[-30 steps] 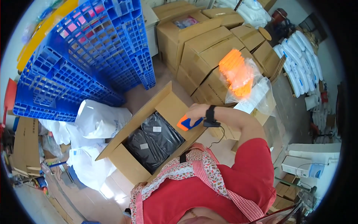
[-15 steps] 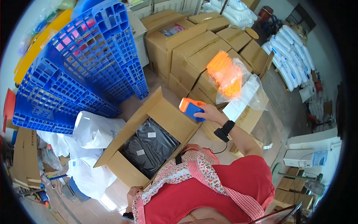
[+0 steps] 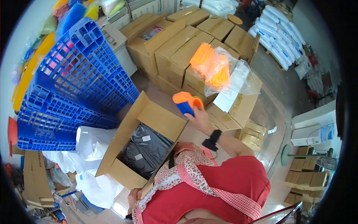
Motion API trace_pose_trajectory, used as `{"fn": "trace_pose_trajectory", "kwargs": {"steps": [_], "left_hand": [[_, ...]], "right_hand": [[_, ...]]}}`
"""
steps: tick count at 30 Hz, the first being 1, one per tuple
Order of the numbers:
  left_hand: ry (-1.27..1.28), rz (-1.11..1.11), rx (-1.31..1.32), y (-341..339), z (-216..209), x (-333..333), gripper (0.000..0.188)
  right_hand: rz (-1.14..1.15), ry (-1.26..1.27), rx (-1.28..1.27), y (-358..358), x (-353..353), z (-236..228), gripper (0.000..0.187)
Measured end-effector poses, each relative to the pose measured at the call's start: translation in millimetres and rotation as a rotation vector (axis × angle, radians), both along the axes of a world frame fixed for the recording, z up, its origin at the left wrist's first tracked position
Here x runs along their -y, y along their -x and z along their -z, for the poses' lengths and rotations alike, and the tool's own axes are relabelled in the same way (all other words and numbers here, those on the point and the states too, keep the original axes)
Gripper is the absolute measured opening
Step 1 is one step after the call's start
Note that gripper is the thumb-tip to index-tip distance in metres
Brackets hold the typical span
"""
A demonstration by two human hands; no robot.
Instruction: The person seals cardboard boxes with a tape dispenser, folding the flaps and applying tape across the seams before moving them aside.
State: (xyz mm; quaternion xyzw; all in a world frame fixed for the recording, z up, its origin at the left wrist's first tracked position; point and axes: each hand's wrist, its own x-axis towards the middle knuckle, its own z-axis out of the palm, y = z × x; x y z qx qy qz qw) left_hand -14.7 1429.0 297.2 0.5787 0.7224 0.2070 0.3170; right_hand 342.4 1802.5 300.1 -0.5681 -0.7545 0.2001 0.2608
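My right hand (image 3: 200,120) is closed on an orange and blue tape dispenser (image 3: 182,103), held in the air beyond the right side of an open cardboard box (image 3: 125,175). In that box lie black plastic-wrapped packs (image 3: 146,149) with small white labels. At the box's near left corner is my left hand (image 3: 134,197), its fingers curled against the cardboard and partly hidden by the apron.
Closed cartons (image 3: 179,46) stand stacked ahead, with bagged orange pieces (image 3: 210,65) and a white sheet (image 3: 232,87) on one. Blue plastic pallets (image 3: 74,86) lean at the left. White bags (image 3: 97,186) lie beside the box, and a fan (image 3: 326,161) stands far right.
The whole view has shifted. My right hand has turned the tape dispenser and moved it slightly away from the open box. My left hand stays at the box corner.
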Motion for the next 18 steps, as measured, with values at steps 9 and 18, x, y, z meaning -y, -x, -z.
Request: {"fn": "trace_pose_trajectory", "kwargs": {"steps": [9, 18], "left_hand": [[-0.051, -0.094, -0.094, -8.4, -3.1, 1.9, 0.023], [-0.183, -0.050, -0.559, 30.7, 44.8, -91.9, 0.033]], "right_hand": [[-0.410, -0.202, 0.182, 2.3, 39.1, 16.7, 0.055], [-0.390, -0.005, 0.290, 108.7, -24.3, 88.9, 0.042]]}}
